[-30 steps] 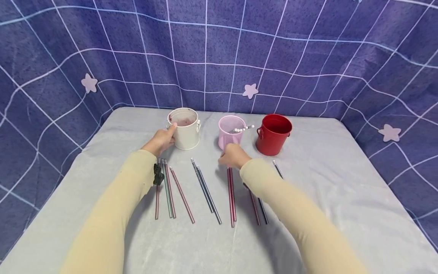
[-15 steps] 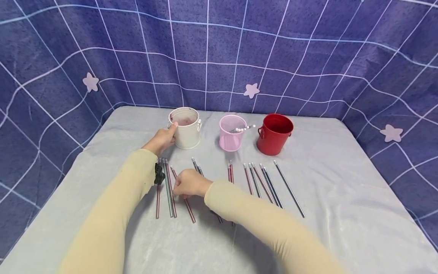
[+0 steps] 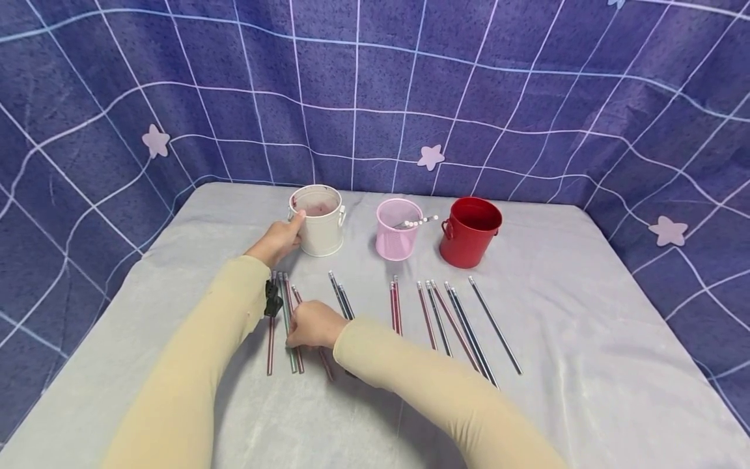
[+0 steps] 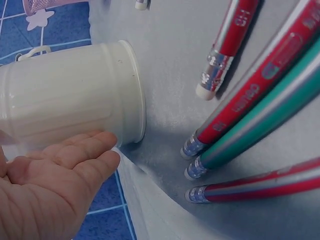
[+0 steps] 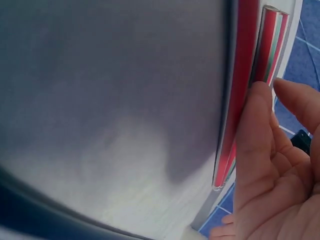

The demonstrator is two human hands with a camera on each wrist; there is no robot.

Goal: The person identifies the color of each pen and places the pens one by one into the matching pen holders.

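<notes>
My left hand [image 3: 277, 241] holds the cream bucket [image 3: 322, 233] at its left side, thumb at the rim; in the left wrist view its fingers [image 4: 95, 162] lie along the bucket's wall. My right hand [image 3: 313, 326] is low over the left group of pencils, fingertips right at a green pencil [image 3: 294, 362] and the red pencil beside it. Thumb and forefinger stand apart in the right wrist view, with red and green pencil ends [image 5: 270, 45] just beyond them. Another red pencil [image 3: 325, 366] passes under the hand. Farther left lies one more red pencil [image 3: 270, 352].
A pink mesh cup [image 3: 396, 241] with several white-tipped pencils leaning in it stands mid-back. Right of it is a red bucket [image 3: 469, 238]. Dark pencils [image 3: 347, 301], a red pair [image 3: 396, 306] and a mixed right-hand group [image 3: 463, 326] lie on the grey cloth [image 3: 586, 391].
My right hand has moved from in front of the pink cup leftward and nearer to me, over the left pencils, then slightly farther left. The left hand has stayed at the cream bucket.
</notes>
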